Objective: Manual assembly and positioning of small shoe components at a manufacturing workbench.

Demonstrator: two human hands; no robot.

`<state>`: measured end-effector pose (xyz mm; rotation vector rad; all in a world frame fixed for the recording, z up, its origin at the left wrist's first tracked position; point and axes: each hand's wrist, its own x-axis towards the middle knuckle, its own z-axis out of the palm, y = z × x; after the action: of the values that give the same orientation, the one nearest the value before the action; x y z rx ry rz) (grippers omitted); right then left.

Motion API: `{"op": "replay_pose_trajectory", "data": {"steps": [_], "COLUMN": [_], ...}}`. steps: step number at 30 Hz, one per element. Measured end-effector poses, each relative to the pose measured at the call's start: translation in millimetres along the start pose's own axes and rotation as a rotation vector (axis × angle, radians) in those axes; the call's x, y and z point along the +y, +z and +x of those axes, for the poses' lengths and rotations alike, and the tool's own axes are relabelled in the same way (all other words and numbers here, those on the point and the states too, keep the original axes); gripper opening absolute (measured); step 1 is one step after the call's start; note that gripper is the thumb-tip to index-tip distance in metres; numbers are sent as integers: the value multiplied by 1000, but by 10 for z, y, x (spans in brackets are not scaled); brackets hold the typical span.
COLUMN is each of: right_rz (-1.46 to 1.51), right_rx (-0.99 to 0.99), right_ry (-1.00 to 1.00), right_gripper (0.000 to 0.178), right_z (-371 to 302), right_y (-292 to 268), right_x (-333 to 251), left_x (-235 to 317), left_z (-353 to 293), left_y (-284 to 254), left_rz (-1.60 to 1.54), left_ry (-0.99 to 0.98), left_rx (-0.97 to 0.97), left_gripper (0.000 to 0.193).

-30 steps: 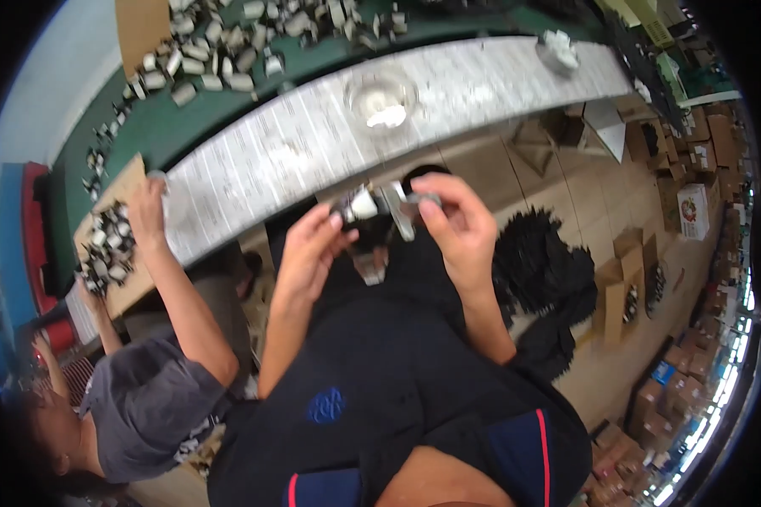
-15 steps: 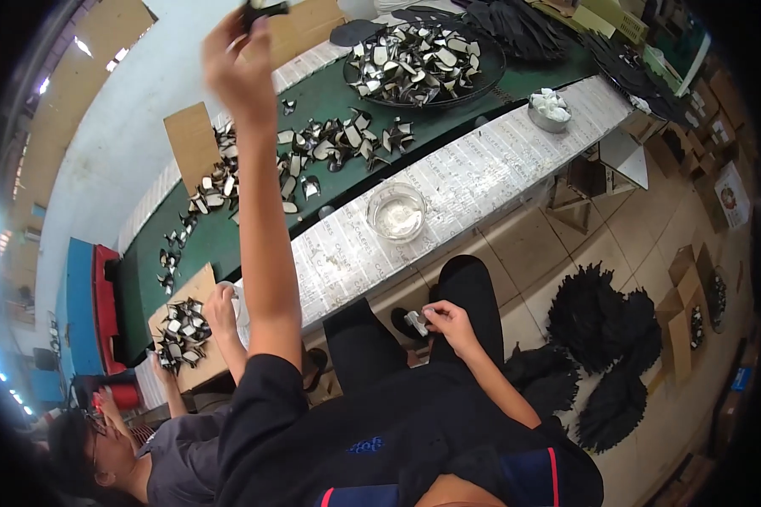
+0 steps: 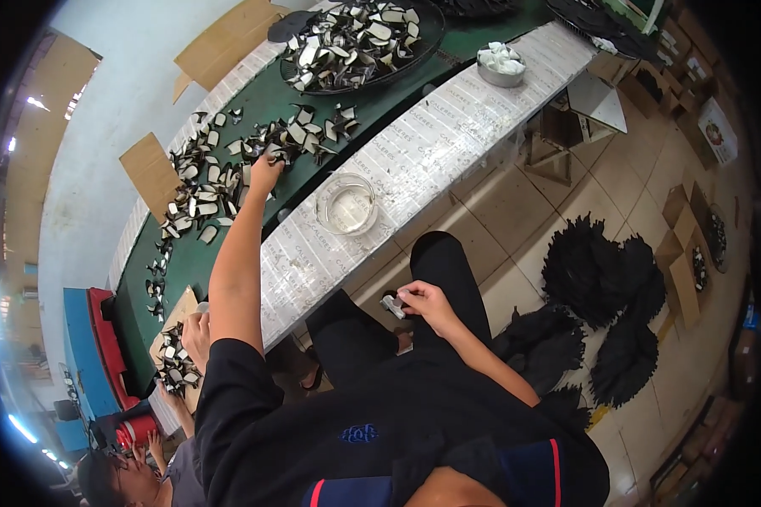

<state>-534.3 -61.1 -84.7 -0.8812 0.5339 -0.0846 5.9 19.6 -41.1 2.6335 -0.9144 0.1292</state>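
My left arm stretches forward over the green belt (image 3: pixel 243 127). The left hand (image 3: pixel 266 171) is closed, its fingertips at a small curved black piece (image 3: pixel 276 155) with a pale face, among a heap of similar pieces (image 3: pixel 300 133). Low over my lap, my right hand (image 3: pixel 429 306) pinches a small crumpled white wad (image 3: pixel 393 306). A round clear glass bowl (image 3: pixel 347 205) with a little pale content stands on the paper-covered ledge (image 3: pixel 304 258) between my hands.
A large round black tray (image 3: pixel 435 42) heaped with such pieces sits further along. Nearer the ledge's far end is a metal bowl (image 3: pixel 500 78) of white wads. Black bundles (image 3: pixel 596 270) lie on the floor at right. Another person's hand (image 3: pixel 197 338) is close by my left arm.
My left hand has come down from high above the belt, where it held a black piece, to the heap. My right hand keeps its pinch. The whole view has shifted.
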Motion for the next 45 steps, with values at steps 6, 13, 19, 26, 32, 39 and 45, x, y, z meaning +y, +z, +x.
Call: {"op": "replay_pose_trajectory", "data": {"steps": [6,13,19,26,32,39,45], "right_rz": [2,-26,28,-111,-539,-1200,-1245], "right_rx": [42,41,71,97,-113,-195,-136], "right_ry": [26,16,-77,-392,-695,-1228,-1243], "right_gripper": [24,22,18,16,22,32,32], "right_z": [33,62,-16,-229,-521,-605,-666], "right_y": [-33,16,43,517,1314,1529,1499], "right_x": [36,12,-132,-1144,-1596,-1392,-1223], "left_x": [333,329,683,1563,1822,1820,1833], "left_z": [-112,-206,-1534,-3299,-3852,-3962,-3965], "left_y": [229,-317,-963,-928,-1071,-1233,-1270], "left_rz": [-238,-144,-1246,-1717,-1884,-1780,-1793], "left_ry": [-144,-165,-315,-600,-632,-456,-432], "left_rx": [136,323,260,4,-96,-170,-175], "left_gripper": [36,38,31,41,35,31,30]}}
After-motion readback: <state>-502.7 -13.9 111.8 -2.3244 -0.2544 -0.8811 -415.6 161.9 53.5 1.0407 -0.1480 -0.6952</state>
